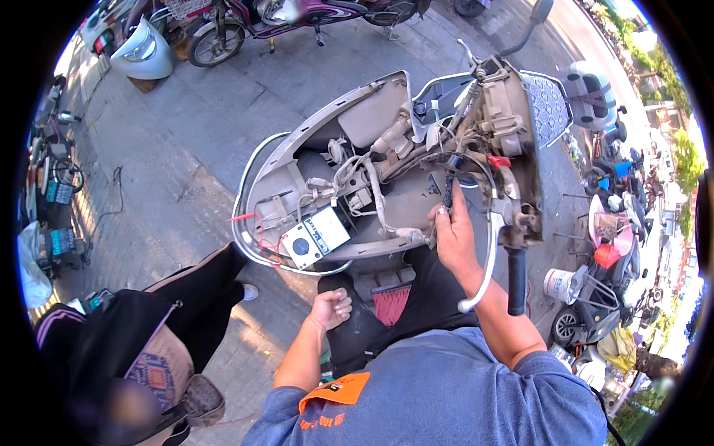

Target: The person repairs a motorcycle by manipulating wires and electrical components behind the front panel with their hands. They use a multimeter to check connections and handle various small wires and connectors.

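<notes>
An opened scooter front with its inner grey plastic shell (349,123) is before me, its wiring harness (375,189) exposed. My right hand (455,234) reaches in below the handlebar and pinches a slender black rod-like piece (448,192); its exact kind is unclear. My left hand (332,308) is curled into a fist beside my knee, and nothing shows in it. A white-faced multimeter (316,236) with a dark dial lies on the shell's near left part. Its red test lead (260,236) loops over the shell's edge.
A silver brake lever (492,256) and black grip (516,282) jut near my right forearm. A person in dark clothes (141,334) is close on my left. Behind stands a purple electric bike (297,18). A white bucket (561,285) and parked scooters line the right.
</notes>
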Motion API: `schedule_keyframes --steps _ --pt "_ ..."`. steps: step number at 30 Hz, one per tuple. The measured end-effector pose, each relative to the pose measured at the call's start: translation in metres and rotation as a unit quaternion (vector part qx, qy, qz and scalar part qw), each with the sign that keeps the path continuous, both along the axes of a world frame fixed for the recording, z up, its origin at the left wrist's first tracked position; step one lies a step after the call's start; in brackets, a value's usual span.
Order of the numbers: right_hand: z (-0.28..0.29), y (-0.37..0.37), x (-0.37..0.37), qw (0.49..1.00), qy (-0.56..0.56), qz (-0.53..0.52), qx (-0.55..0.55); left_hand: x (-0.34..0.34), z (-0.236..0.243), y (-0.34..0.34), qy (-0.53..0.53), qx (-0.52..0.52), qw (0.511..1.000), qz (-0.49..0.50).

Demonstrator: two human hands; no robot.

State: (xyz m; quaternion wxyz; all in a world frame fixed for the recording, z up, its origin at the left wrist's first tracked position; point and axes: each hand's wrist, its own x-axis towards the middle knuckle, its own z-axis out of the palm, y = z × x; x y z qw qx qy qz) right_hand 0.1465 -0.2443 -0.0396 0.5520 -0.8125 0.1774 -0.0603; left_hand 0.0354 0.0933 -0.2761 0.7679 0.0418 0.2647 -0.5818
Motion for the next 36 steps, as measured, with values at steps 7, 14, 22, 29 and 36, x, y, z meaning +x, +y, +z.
schedule_keyframes --steps 7,14,22,29,36 --pt "0.008 0.007 0.007 0.997 0.040 -0.059 -0.018 0.081 0.182 -0.001 -0.169 0.086 0.973 -0.129" --pt "-0.005 0.000 0.006 0.990 0.097 -0.096 0.037 0.220 0.285 -0.092 -0.483 0.305 0.809 -0.142" --pt "-0.018 0.005 0.014 0.987 0.059 -0.137 0.057 0.307 0.303 -0.230 -0.858 0.334 0.386 -0.059" --pt "-0.019 -0.005 0.025 0.971 -0.003 -0.133 0.201 0.328 0.338 -0.239 -0.807 0.235 0.447 -0.307" --pt "0.023 0.003 0.038 0.920 0.010 -0.211 0.329 0.319 0.308 -0.235 -0.800 0.269 0.480 -0.239"
